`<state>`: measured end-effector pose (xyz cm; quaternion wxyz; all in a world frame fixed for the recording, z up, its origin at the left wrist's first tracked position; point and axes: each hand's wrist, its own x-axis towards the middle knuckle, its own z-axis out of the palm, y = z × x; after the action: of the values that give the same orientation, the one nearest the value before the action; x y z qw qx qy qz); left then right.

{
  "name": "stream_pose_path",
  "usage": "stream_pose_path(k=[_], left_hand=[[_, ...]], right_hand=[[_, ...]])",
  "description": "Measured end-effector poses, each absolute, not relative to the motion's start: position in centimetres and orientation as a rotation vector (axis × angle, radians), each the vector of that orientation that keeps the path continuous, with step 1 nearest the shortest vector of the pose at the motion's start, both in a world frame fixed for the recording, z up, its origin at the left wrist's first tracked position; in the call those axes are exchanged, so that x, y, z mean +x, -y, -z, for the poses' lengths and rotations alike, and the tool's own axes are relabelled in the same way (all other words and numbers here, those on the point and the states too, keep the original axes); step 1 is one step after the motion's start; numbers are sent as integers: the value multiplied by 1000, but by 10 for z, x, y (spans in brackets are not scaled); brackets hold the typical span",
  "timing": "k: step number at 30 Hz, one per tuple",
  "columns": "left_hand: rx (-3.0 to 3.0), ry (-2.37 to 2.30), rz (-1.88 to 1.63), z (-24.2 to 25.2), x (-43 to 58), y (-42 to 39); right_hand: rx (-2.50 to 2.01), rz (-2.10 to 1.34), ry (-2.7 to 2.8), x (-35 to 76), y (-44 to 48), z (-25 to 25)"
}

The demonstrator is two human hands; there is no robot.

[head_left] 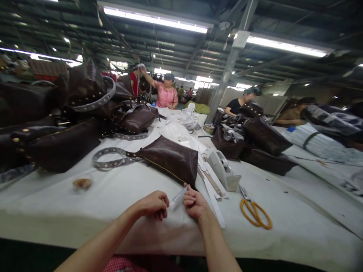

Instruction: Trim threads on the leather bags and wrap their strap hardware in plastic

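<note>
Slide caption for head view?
Right hand pinching a translucent strip near a dark bag, left hand close by, scissors farther right.

Bare forearms (109,236), red-and-white checked garment (120,263)

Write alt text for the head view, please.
A person's right hand pinches a translucent strip by the near corner of a dark brown bag on a white-covered table, the left hand curled near the strip's other end. Orange-handled scissors and a tape dispenser sit to the right; more brown bags are heaped on both sides.
</note>
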<state>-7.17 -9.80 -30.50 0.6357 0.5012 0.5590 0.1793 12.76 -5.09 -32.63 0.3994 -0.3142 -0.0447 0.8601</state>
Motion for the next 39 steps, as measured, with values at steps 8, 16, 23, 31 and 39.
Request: stream_pose_path(k=[8, 16, 23, 31, 39], left_hand=[[1283, -1369, -603, 300, -43, 79], [1309, -1372, -611, 303, -42, 74], [1384, -1388, -738, 303, -41, 71], [1384, -1426, -828, 318, -39, 75], [1233, -1353, -913, 325, -32, 83]], right_hand=[[-916, -2061, 243, 122, 55, 319], [-1169, -1636, 350, 108, 89, 337], [-1262, -1518, 639, 90, 111, 325], [-1207, -1643, 587, 83, 106, 327], [-1000, -1711, 490, 77, 100, 332]])
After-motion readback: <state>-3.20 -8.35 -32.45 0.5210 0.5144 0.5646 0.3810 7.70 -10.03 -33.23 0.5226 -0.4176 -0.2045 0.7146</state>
